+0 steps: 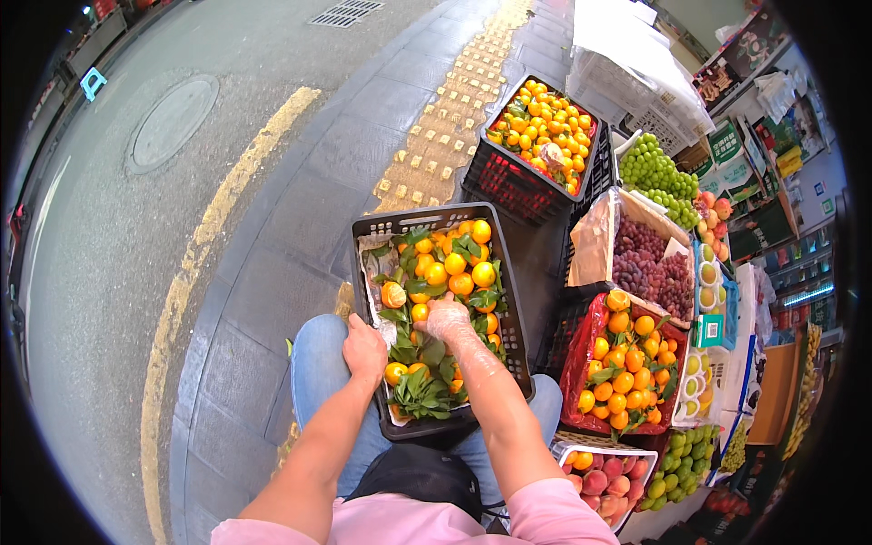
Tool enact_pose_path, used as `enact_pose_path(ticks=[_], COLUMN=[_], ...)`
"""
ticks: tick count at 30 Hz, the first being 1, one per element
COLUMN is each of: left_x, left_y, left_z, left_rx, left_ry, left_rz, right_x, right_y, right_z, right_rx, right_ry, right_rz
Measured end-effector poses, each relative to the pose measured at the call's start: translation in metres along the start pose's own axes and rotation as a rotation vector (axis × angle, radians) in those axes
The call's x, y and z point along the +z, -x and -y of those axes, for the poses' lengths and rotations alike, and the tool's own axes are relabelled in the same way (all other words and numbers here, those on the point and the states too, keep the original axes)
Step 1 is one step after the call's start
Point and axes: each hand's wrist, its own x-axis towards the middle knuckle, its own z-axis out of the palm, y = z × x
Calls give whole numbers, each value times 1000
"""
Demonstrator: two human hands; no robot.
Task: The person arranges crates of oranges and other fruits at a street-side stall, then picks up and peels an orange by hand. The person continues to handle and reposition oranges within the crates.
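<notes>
A black plastic crate (514, 304) rests across my knees, holding oranges (460, 283) with green leaves and a pale paper lining along its left side. My left hand (365, 349) is closed at the crate's left rim, its fingers curled over the edge. Inside, among fruit and leaves, my right hand (444, 320) wears what looks like a clear plastic glove. Its fingers are bent downward beside an orange (420, 312); what they hold, if anything, is hidden. A bunch of leaves (423, 392) lies at the crate's near end.
To the right stand a crate of small oranges (543, 127), green grapes (656, 173), red grapes (640, 254), a red-lined crate of oranges (627, 368), peaches (610, 481) and green fruit (679, 463). White boxes (636, 77) are stacked behind. Yellow tactile paving (436, 136) and a road (118, 245) lie left.
</notes>
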Motion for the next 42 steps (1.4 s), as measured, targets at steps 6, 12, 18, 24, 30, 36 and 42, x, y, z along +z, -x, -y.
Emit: enact_pose_path(ticks=[6, 12, 18, 24, 30, 36, 42], left_x=[0, 6, 6, 20, 24, 26, 12], left_y=[1, 0, -1, -7, -10, -13, -5], left_z=[2, 5, 7, 20, 23, 24, 12], left_rx=[18, 35, 83, 203, 170, 74, 60], left_ry=[41, -15, -20, -321, 23, -23, -53], left_rz=[-20, -35, -61, -88, -100, -35, -17], right_x=[-7, -2, -4, -1, 4, 7, 1], right_y=[37, 104, 157, 196, 257, 264, 246], right_z=[-18, -59, -87, -125, -241, -406, -449], right_rx=[-188, -245, -427, -216, 118, 489, 733], right_ry=[-491, -1865, -2226, -2136, -1805, -1171, -375], right_rz=[-207, 138, 163, -55, -702, -1059, -1002])
